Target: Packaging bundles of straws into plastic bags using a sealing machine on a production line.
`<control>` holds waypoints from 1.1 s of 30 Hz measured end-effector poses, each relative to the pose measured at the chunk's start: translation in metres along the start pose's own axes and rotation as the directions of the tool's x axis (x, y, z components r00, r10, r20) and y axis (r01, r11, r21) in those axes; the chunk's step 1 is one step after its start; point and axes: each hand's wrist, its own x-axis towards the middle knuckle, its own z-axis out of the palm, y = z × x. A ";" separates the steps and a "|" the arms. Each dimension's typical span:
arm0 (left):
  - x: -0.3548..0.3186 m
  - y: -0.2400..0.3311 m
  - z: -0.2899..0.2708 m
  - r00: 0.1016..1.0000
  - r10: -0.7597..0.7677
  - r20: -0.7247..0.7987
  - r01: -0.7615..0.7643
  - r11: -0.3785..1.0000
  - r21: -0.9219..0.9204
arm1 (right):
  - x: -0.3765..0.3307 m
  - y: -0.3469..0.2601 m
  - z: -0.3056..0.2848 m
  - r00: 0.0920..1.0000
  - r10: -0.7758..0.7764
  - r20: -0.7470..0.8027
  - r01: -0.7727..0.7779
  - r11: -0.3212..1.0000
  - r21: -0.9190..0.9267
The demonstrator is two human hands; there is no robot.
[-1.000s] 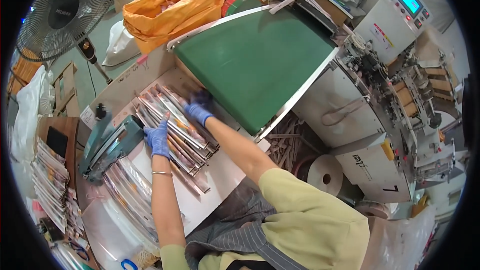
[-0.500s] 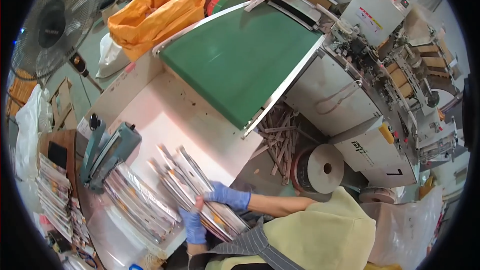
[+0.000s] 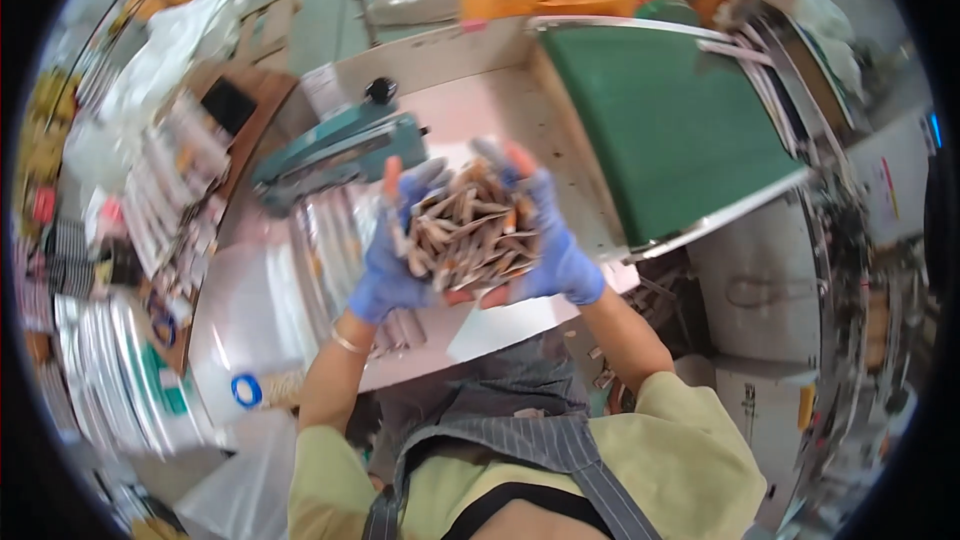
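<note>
Brown-edged packets between both hands

Left hand, right hand cupped, facing each other; forearms angled inward (left wrist nearer body).

Left head-worn fisheye, looking steeply down with a forward tilt. Wearer's apron at bottom center, hands close, mid-frame. Desk seen from above behind them; green belt farther off, upper right. Straight edges bow toward the black rim.
</note>
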 end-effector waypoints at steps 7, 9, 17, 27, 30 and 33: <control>-0.034 0.003 -0.022 0.983 0.075 0.169 -0.132 0.925 0.356 | 0.029 0.012 0.029 0.994 0.001 0.109 0.021 0.979 -0.203; -0.056 0.006 -0.023 0.984 -0.054 0.167 0.006 0.961 0.277 | 0.030 0.007 0.051 0.936 0.345 -0.069 -0.346 0.938 -0.008; -0.182 0.015 -0.143 0.952 -0.195 -0.235 0.278 0.872 0.403 | 0.001 0.105 0.095 0.562 0.685 0.464 -0.816 0.551 0.174; -0.248 0.102 -0.301 0.769 0.528 -0.361 0.532 -0.214 0.819 | -0.002 0.125 0.140 0.468 0.778 0.419 -0.877 0.469 0.108; -0.236 0.096 -0.290 0.831 0.513 -0.213 0.407 -0.301 0.862 | -0.007 0.133 0.143 0.472 0.786 0.399 -0.876 0.469 0.113; -0.238 0.103 -0.292 0.883 0.432 -0.181 0.344 -0.334 0.878 | -0.007 0.136 0.147 0.472 0.781 0.409 -0.872 0.480 0.090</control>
